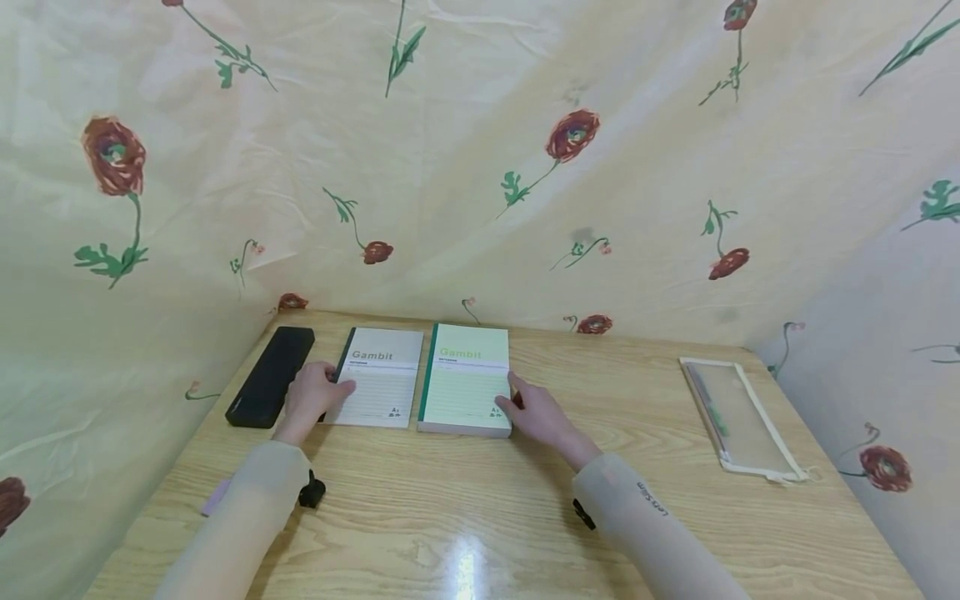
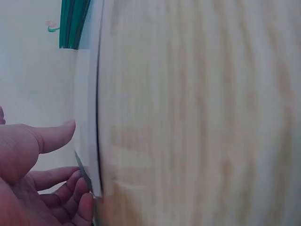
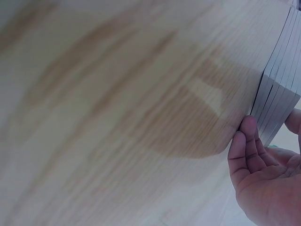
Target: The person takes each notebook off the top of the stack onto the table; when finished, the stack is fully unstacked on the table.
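Pale wood-grained tabletop (image 1: 405, 508) fills the lower frame, glare at bottom centre.
Left of centre, the left hand (image 1: 311, 396) pinches a dark-spined notebook (image 1: 384, 383); at centre, the right hand (image 1: 542, 412) grips a green-spined notebook stack (image 1: 467, 383); red-flowered cloth (image 1: 435, 167) covers the upper frame.

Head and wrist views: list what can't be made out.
- Left notebook: head view, part of its spine is behind the left hand; its finest print is too small.
- Notebook stack: right wrist view, cut off by the right edge.
- Purple item: head view, partly covered by the left sleeve.
- Pouch: head view, contents blurred by its cloudy front.
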The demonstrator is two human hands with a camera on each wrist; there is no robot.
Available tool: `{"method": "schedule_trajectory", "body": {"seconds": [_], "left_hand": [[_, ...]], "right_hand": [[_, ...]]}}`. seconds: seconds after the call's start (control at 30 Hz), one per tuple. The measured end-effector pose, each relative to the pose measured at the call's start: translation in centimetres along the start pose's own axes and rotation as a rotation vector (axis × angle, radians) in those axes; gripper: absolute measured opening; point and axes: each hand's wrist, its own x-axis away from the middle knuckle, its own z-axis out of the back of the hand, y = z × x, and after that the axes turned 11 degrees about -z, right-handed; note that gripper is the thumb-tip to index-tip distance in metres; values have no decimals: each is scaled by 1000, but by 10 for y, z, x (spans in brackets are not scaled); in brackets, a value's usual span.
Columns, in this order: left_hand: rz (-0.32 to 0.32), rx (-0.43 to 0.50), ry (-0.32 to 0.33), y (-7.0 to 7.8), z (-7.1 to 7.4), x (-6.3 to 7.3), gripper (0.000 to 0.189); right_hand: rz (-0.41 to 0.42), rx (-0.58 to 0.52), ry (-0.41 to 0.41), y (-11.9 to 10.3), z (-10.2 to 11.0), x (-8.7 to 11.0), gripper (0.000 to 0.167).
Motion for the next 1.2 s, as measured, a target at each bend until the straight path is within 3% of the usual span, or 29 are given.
{"method": "schedule_trajectory", "body": {"seconds": [0.1, 0.23, 0.4, 0.5, 0.87, 1.03, 1.2], "left_hand": [[-31, 2, 25, 5, 2, -3, 56], [-121, 3, 60, 16, 3, -5, 51], [-244, 84, 76, 35, -2, -2, 47], [-284, 137, 66, 46, -8, -1, 44], [-301, 270, -31, 79, -44, 1, 34], [-315, 281, -50, 88, -58, 5, 32], [-280, 292, -58, 94, -64, 6, 34]], "right_hand": [[-2, -2, -6, -1, 0, 0, 63], [-5, 0, -6, -1, 1, 1, 64], [-11, 16, -8, -1, 2, -1, 64], [-9, 15, -7, -2, 3, -1, 64], [-58, -87, 30, -8, 6, -1, 57], [-97, -111, 47, -10, 5, -3, 57], [-132, -114, 88, -14, 3, -6, 58]]}}
